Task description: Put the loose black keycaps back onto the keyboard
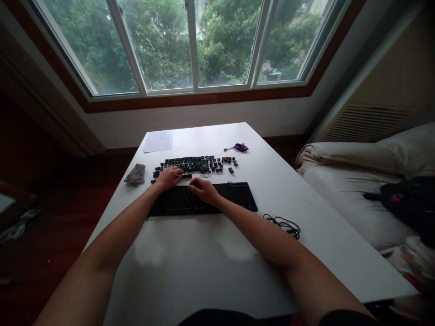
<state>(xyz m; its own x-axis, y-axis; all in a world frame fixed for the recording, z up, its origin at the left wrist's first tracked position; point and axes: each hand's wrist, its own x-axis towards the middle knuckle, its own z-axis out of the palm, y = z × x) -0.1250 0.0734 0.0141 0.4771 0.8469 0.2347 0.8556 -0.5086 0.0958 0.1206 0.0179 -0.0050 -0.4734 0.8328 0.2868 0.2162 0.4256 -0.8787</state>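
Left hand [167, 177], grip unclear, is at small black plastic keycaps [185, 160], far side of the long black keyboard [176, 199]; right hand [205, 190] bunches narrowly over it, contents unclear; keycap handling seems underway, next needing precise pinching

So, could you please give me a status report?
Left hand by loose keycaps; right hand over keyboard. Keyboard flat on table. Coiled cable lies aside.

Daylight from window [163, 45], dim corners
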